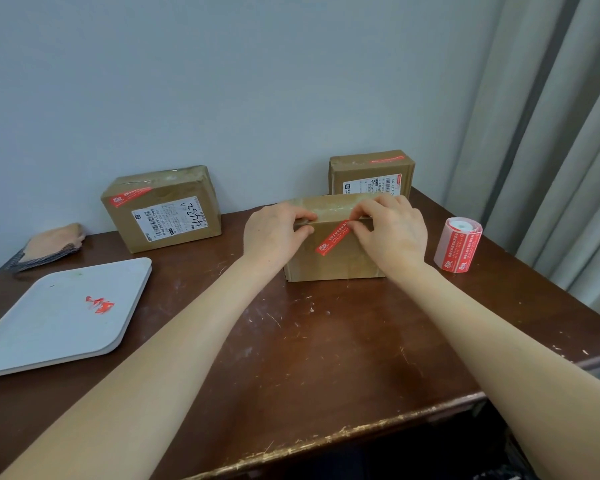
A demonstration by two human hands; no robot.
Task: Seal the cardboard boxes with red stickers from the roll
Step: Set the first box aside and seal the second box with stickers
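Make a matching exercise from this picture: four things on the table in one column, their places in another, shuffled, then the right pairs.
Things
1. sticker roll
2. tray
3. cloth
4. middle box

Places
A. far left, by the wall
B. under both hands
C. right of the middle box
D. near left, in front of the cloth

Pairs: 1-C, 2-D, 3-A, 4-B
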